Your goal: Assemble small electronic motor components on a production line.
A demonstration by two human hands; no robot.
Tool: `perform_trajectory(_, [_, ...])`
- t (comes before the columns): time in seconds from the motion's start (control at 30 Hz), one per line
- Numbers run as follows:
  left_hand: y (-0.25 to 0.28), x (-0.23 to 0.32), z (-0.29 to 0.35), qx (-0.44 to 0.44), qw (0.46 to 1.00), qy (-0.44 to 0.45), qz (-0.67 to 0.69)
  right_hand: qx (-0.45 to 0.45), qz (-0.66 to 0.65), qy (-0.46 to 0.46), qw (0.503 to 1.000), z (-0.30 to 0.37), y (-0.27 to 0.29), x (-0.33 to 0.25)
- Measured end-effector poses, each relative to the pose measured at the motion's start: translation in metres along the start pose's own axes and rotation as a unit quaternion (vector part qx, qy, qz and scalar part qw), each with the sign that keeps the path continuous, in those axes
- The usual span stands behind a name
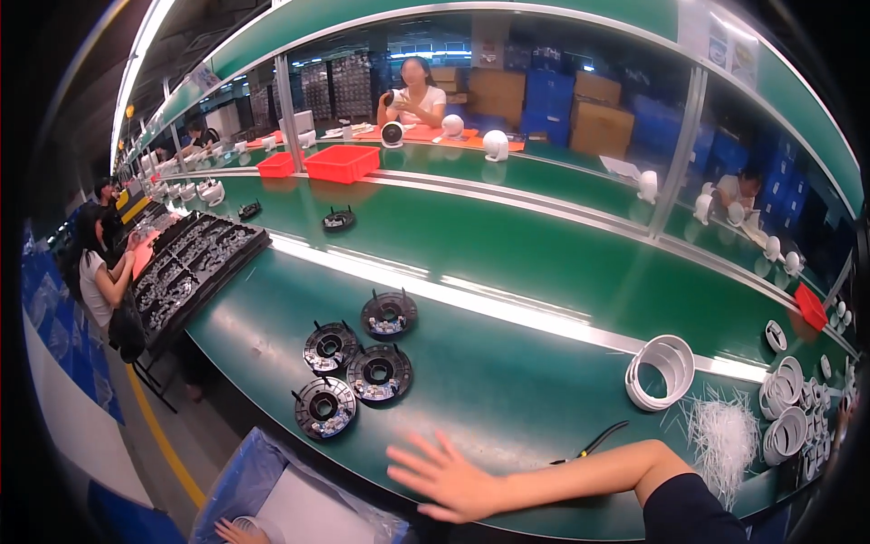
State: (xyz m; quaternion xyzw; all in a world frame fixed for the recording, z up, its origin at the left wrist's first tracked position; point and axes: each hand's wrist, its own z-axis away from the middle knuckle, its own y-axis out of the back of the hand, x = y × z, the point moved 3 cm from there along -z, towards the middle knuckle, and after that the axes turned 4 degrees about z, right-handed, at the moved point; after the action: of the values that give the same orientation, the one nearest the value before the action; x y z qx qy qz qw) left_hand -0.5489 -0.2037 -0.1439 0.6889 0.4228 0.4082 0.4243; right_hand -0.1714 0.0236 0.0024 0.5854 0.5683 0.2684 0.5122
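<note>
My right hand (444,476) reaches over the front edge of the green table with its fingers spread and nothing in them. Left of it lie several round black parts (380,373) with small circuit boards and upright prongs. At the bottom edge of the picture, my left hand (237,533) is partly cut off. Its fingers curl round a white ribbed plastic ring (263,526) inside a box (308,508) lined with blue plastic film. Below my right forearm's far side rests a pair of cutters (594,444) with yellow and black handles.
Stacked white rings (660,374) and a heap of thin white strips (723,440) are at the right, with more white parts beyond. A conveyor (507,245) runs behind, carrying one black part (339,218). Black trays (195,263) stand left. Co-workers sit across and left.
</note>
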Motion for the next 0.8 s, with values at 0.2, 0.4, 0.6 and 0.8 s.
perform_trajectory(0.2, [-0.144,-0.131,0.016,-0.016,0.861,-0.375,-0.343,-0.106,0.022,-0.037,0.993,-0.011,-0.036,-0.004])
perform_trajectory(0.4, [-0.096,-0.028,0.005,-0.307,0.942,-0.002,-0.137,-0.11,0.051,-0.083,0.989,0.001,-0.012,-0.002])
perform_trajectory(0.6, [-0.106,-0.082,0.061,-0.416,0.895,0.08,-0.143,-0.117,0.024,-0.058,0.991,-0.012,-0.041,-0.013])
perform_trajectory(0.8, [-0.15,-0.14,0.088,-0.472,0.873,0.057,-0.107,-0.083,0.033,-0.078,0.993,-0.012,-0.026,-0.013])
